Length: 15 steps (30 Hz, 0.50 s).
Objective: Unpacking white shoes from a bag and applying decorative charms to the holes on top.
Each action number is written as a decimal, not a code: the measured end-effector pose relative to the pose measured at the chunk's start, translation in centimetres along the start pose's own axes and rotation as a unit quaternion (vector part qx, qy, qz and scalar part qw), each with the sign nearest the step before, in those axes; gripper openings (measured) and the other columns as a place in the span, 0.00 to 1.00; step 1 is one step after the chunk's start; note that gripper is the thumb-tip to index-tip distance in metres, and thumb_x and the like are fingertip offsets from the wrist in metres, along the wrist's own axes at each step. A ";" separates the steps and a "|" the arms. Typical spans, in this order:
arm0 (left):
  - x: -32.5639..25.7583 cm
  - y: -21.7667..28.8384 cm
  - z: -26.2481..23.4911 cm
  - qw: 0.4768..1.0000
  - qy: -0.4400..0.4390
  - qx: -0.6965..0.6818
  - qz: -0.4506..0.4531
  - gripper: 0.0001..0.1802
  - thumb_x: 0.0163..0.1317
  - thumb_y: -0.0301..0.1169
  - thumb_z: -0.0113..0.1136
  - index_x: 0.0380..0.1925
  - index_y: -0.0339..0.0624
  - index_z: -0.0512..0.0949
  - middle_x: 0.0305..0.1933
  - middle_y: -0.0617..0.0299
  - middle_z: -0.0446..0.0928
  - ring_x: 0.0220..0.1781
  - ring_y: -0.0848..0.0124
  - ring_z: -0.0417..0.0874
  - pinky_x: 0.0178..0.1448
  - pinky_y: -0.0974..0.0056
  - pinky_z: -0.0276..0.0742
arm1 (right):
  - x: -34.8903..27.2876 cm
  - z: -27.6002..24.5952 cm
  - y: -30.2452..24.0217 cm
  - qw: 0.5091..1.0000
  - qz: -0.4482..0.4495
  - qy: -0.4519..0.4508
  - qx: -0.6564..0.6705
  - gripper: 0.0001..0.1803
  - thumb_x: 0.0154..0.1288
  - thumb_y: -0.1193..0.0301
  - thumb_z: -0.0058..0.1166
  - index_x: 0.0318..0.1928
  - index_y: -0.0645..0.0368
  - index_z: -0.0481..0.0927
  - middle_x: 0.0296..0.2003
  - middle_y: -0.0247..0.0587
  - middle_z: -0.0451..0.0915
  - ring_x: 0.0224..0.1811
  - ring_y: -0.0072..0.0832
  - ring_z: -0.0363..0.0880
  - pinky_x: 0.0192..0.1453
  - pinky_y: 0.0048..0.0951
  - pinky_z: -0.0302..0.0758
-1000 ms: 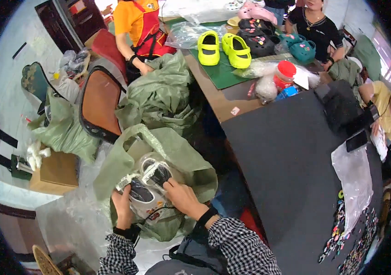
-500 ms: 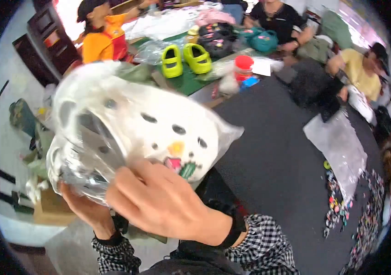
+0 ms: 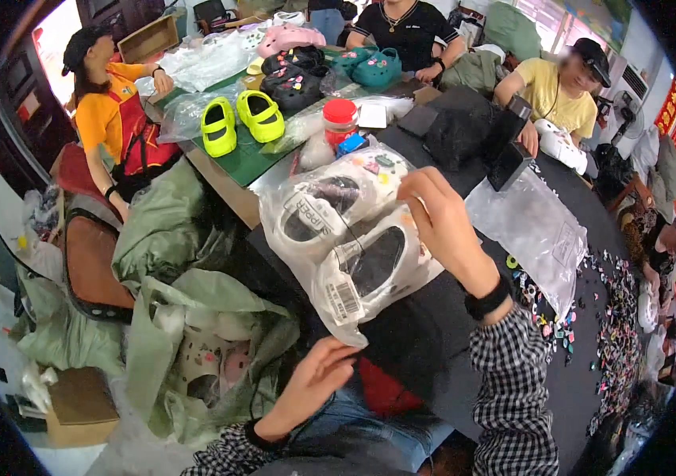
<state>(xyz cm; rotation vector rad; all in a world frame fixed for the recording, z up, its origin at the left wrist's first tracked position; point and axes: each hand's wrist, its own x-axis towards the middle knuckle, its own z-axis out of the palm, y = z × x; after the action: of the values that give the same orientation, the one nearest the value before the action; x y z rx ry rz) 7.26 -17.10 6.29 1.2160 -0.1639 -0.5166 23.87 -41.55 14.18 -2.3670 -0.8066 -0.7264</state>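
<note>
A clear plastic bag wraps a pair of white clogs with dark openings and coloured charms at the toes. It rests at the near edge of the dark-topped table, with a printed label facing up. My right hand is at the bag's right side, its fingers bent against the toe end; the thumb is mostly hidden. By the bag's lower corner is my left hand, palm down. Its fingers are stretched out and their tips lie at the plastic.
An open green sack with more clogs stands at left. Yellow-green shoes, a red-lidded jar and teal clogs are beyond. Right lie an empty plastic bag and scattered charms. Several people are around the table.
The bagged clogs have gone from raised at the left to the table's edge, turned so the heels face me. My left hand's fingers have straightened; my right hand has moved right and away from me.
</note>
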 end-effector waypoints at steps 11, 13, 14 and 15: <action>2.3 1.6 -4.8 0.996 0.061 0.063 0.005 0.18 0.73 0.30 0.50 0.59 0.36 0.66 0.56 0.60 0.74 0.54 0.72 0.77 0.58 0.66 0.71 | -4.5 -0.3 -4.7 0.911 0.298 -0.226 -0.173 0.37 0.68 0.48 0.50 0.68 0.57 0.60 0.28 0.56 0.82 0.28 0.52 0.83 0.31 0.49 0.78; 3.4 1.0 -3.3 1.000 0.013 0.019 -0.010 0.17 0.71 0.28 0.51 0.57 0.36 0.67 0.52 0.59 0.75 0.54 0.71 0.76 0.61 0.62 0.71 | -5.0 -1.0 -2.7 0.931 0.310 -0.191 -0.035 0.35 0.69 0.52 0.51 0.67 0.59 0.61 0.31 0.61 0.82 0.33 0.52 0.83 0.35 0.47 0.78; 3.9 0.7 -2.7 0.999 -0.040 -0.002 0.003 0.23 0.71 0.27 0.52 0.64 0.37 0.62 0.62 0.56 0.70 0.62 0.67 0.72 0.65 0.60 0.68 | -4.9 -1.1 -1.9 0.943 0.296 -0.155 -0.005 0.31 0.68 0.58 0.54 0.65 0.61 0.65 0.31 0.63 0.81 0.35 0.50 0.84 0.38 0.43 0.78; 4.7 0.3 -1.6 0.999 -0.048 -0.007 -0.003 0.23 0.71 0.27 0.52 0.64 0.37 0.62 0.62 0.56 0.70 0.62 0.67 0.72 0.65 0.60 0.68 | -4.9 -1.1 -0.6 0.943 0.310 -0.120 0.024 0.26 0.66 0.62 0.57 0.60 0.62 0.71 0.32 0.60 0.82 0.33 0.48 0.84 0.37 0.41 0.78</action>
<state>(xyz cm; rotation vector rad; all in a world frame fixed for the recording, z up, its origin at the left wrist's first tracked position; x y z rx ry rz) 12.11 -17.88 5.31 1.1779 -0.2380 -0.5820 19.84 -43.69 12.03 -2.4848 -0.1266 -0.1554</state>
